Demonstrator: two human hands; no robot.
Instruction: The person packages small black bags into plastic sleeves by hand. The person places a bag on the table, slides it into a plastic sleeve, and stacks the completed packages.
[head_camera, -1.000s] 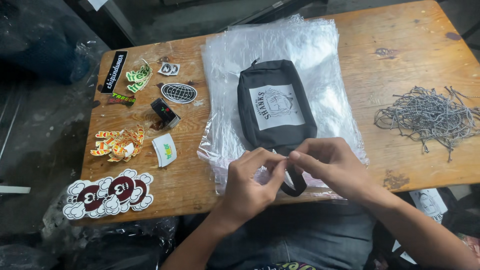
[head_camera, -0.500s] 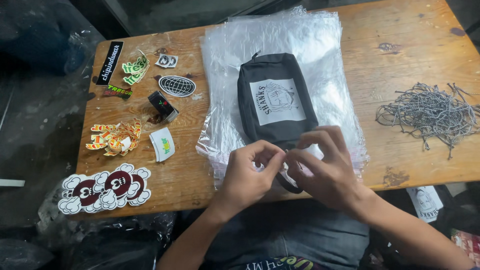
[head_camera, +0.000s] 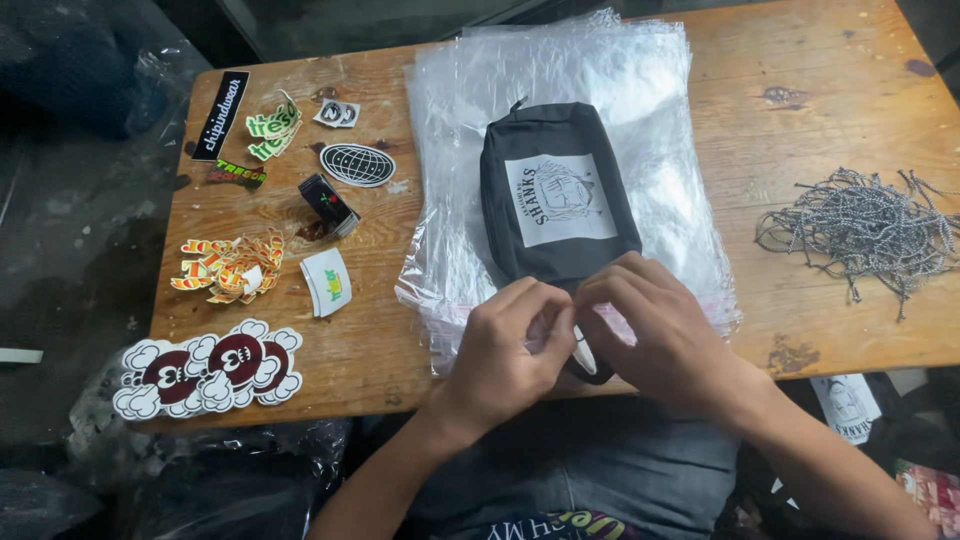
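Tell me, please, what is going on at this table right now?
A person seated at a wooden table has both hands at the near end of a black pouch lying on a stack of clear plastic bags. The left hand and right hand meet fingertip to fingertip over something small there. Stickers lie to the left, a heap of grey cords to the right.
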